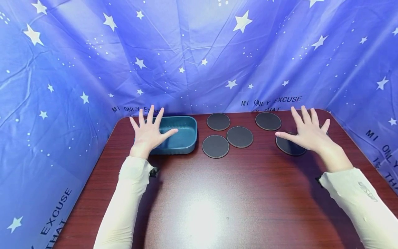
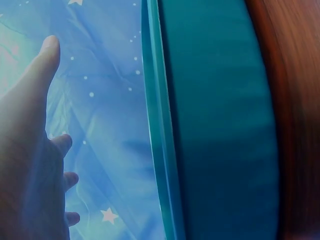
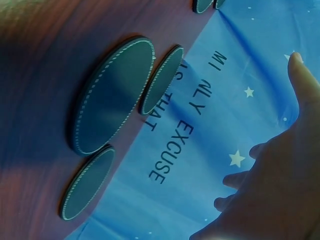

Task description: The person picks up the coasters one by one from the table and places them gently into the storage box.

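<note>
A teal rectangular box (image 1: 186, 133) without a lid stands at the back left of the table. Over its left end my left hand (image 1: 147, 135) hovers with fingers spread, holding nothing. In the left wrist view the box's side wall (image 2: 220, 115) appears apart from that hand. My right hand (image 1: 312, 136), fingers also spread, is above a round black coaster (image 1: 289, 147) with light edge stitching. Another coaster (image 1: 325, 129) is mostly hidden behind the right hand. The right wrist view shows the large near coaster (image 3: 112, 97) lying flat, clear of the fingers.
Between box and right hand lie more black coasters: one at the back (image 1: 218, 121), one in front (image 1: 215, 146), one beside them (image 1: 239, 137) and one farther right (image 1: 268, 121). The dark red wooden table (image 1: 248, 193) meets a blue star-patterned curtain (image 1: 192, 41) at its back and sides.
</note>
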{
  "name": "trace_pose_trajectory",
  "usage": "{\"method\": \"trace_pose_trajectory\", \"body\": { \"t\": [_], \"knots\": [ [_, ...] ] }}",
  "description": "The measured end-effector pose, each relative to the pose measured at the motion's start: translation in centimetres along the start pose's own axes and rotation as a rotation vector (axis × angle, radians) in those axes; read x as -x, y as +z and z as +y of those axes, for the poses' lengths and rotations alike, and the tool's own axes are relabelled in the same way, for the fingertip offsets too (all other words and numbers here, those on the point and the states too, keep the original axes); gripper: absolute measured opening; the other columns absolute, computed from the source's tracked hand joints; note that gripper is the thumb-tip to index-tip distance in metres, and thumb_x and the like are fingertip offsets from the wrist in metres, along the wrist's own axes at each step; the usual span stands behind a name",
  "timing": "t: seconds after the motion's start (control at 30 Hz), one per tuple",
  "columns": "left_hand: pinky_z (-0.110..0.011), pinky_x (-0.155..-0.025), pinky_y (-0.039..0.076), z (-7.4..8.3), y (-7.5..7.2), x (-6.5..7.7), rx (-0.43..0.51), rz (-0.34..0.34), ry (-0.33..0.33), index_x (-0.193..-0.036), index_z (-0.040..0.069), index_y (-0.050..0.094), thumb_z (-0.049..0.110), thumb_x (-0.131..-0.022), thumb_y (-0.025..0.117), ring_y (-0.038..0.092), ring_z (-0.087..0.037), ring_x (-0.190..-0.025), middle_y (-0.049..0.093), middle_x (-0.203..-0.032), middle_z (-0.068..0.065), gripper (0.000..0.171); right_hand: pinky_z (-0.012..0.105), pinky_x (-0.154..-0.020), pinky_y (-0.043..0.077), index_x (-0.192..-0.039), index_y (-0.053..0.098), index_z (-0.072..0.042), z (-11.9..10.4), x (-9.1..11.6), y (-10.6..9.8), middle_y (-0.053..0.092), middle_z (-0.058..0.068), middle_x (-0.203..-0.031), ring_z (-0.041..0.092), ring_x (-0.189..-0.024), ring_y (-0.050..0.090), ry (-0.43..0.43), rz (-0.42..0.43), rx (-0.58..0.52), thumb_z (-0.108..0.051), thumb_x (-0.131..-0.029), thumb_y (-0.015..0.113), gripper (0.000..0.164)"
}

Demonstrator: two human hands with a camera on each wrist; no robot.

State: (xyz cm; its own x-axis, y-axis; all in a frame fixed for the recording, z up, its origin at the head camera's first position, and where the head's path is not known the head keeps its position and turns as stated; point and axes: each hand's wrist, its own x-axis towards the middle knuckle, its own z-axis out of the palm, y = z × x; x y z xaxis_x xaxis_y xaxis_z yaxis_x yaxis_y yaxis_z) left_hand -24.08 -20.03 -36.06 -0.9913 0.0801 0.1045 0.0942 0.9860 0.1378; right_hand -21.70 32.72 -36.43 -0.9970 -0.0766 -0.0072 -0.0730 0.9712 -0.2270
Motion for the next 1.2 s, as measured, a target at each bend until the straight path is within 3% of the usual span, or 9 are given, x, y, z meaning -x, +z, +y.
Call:
{"method": "trace_pose_trajectory", "body": {
  "t": [0.3, 0.67, 1.0, 1.2],
  "knots": [
    [-0.079, -0.112, -0.007, -2.0, 0.4, 0.5, 0.011, -0.008, -0.017, -0.162, 0.033, 0.008, 0.087, -0.079, 0.045, -0.007, -0.05, -0.153, 0.001, -0.17, -0.011, 0.106, 0.09, -0.095, -0.011, -0.16, -0.012, -0.017, 1.2, 0.6, 0.6, -0.016, 0.029, -0.162, 0.054, -0.147, -0.02, 0.018, -0.021, -0.023, -0.075, -0.087, 0.052, 0.113],
    [-0.077, -0.114, -0.008, -4.6, 1.3, 1.1, 0.024, -0.004, -0.025, -0.161, 0.032, 0.012, 0.088, -0.079, 0.045, 0.003, -0.047, -0.153, 0.008, -0.169, -0.009, 0.105, 0.09, -0.096, -0.006, -0.16, -0.009, -0.015, 2.8, 1.3, 1.7, -0.006, 0.033, -0.162, 0.055, -0.148, -0.014, 0.044, -0.022, -0.03, -0.074, -0.087, 0.053, 0.113],
    [-0.066, -0.122, 0.001, -7.1, 2.2, 1.8, 0.054, 0.015, -0.011, -0.161, 0.021, 0.018, 0.083, -0.082, 0.048, 0.015, -0.038, -0.154, 0.019, -0.167, -0.013, 0.105, 0.091, -0.094, -0.005, -0.16, -0.007, -0.012, 4.3, 2.2, 2.6, -0.004, 0.034, -0.161, 0.057, -0.147, -0.013, 0.063, -0.018, -0.062, -0.071, -0.088, 0.054, 0.111],
    [-0.062, -0.124, 0.007, -8.5, 2.7, 2.2, 0.087, 0.024, 0.005, -0.16, 0.013, 0.023, 0.078, -0.085, 0.051, 0.02, -0.04, -0.152, 0.025, -0.164, -0.017, 0.103, 0.092, -0.094, -0.003, -0.16, -0.007, -0.011, 4.9, 2.5, 2.9, -0.004, 0.035, -0.161, 0.057, -0.147, -0.013, 0.07, -0.02, -0.079, -0.068, -0.089, 0.055, 0.111]
  ]
}}
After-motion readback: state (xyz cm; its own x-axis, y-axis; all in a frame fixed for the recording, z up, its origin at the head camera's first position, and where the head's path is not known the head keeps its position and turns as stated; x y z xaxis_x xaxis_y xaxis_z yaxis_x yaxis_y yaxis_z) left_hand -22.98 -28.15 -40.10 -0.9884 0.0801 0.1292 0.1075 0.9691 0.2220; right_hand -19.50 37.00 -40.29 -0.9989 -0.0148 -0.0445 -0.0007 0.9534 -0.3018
